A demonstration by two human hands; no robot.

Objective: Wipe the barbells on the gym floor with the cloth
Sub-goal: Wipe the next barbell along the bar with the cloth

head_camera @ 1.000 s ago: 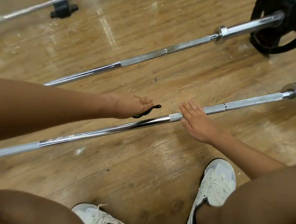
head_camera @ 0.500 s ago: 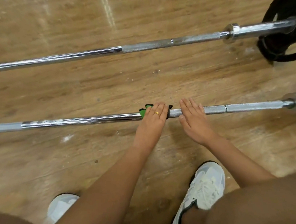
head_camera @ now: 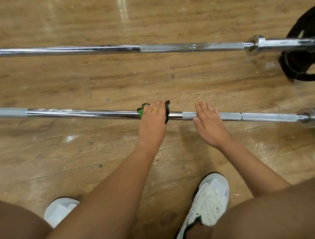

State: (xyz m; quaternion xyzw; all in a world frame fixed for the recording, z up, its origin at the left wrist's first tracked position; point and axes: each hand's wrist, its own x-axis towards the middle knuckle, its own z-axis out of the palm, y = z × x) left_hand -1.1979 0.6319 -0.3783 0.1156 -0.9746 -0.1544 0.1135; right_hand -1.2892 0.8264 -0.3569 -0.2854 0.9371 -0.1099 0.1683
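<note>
Mid-wipe on the near barbell [head_camera: 78, 113]: my left hand [head_camera: 152, 124] is curled over the cloth [head_camera: 142, 111], wrapping it round the smooth chrome section approx. mid-bar. My fingers go over the top, so the green & black fabric pokes out either side of my knuckles. My right hand [head_camera: 209, 128] lies flat, fingers straight & together, pressing on the knurled section just right of the cloth. The hands are near but not touching; I judge the right one is there to stop the bar rolling. So step in hand = rubbing the shaft of bar no. 1, w/ the cloth on the bar, not on the floor. White chalky smears [head_camera: 58, 110] show on the chrome left of my grip. Next move, imo, calls for sliding the cloth leftwards w/ a firm squeeze, right hand bracing, then doing the knurling & sleeve on the right. The far barbell [head_camera: 102, 49] lies roughly parallel, well apart, neither hand on it. It has whitish marks near its collar, so it prob. needs the same. Count: 2 barbells, 1 cloth, 2 hands, 2 black plates [head_camera: 306, 60] (one by the far bar's right end, one cut off by the frame edge at the near bar's end), 2 white shoes [head_camera: 209, 201] on the wood floor [head_camera: 39, 148], 1 gold ring [head_camera: 155, 110] on my left hand.
</note>
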